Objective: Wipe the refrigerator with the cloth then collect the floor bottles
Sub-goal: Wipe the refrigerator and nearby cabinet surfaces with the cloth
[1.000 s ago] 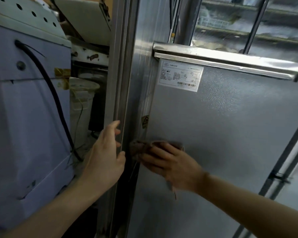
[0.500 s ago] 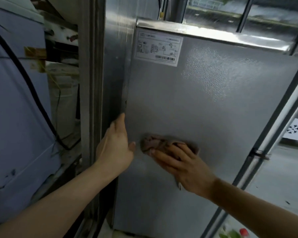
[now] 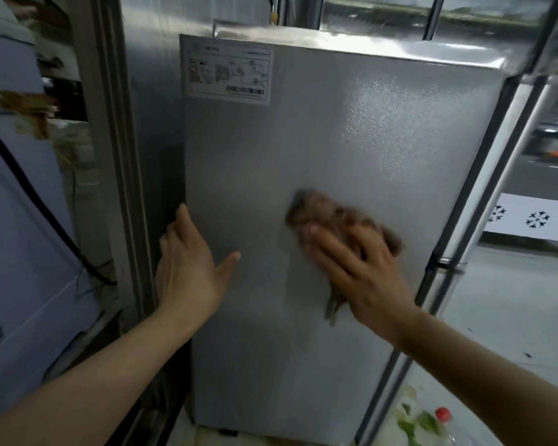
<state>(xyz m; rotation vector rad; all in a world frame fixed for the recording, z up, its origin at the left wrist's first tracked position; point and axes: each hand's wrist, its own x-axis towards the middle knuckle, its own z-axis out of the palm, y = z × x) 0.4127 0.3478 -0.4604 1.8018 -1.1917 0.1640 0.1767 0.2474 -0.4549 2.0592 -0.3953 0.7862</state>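
Note:
The grey side panel of the refrigerator (image 3: 351, 149) fills the middle of the view, with a white label (image 3: 227, 72) at its top left. My right hand (image 3: 358, 272) presses a brown cloth (image 3: 322, 214) flat against the panel with straight fingers. My left hand (image 3: 187, 268) rests open on the panel's left edge, thumb spread to the right. On the floor at the bottom right lies a clear bottle (image 3: 432, 424) with a red cap and green label, partly cut off by the frame.
A metal post (image 3: 116, 156) stands just left of the refrigerator. Further left is a pale blue appliance (image 3: 20, 252) with a black cable (image 3: 45, 217). The refrigerator's chrome front edge (image 3: 484, 188) runs down the right, with light floor (image 3: 512, 317) beyond.
My right hand has slid the cloth to the right across the panel. My left hand has stayed at the left edge, with the thumb spread wider. The view has shifted, showing the bottle on the floor.

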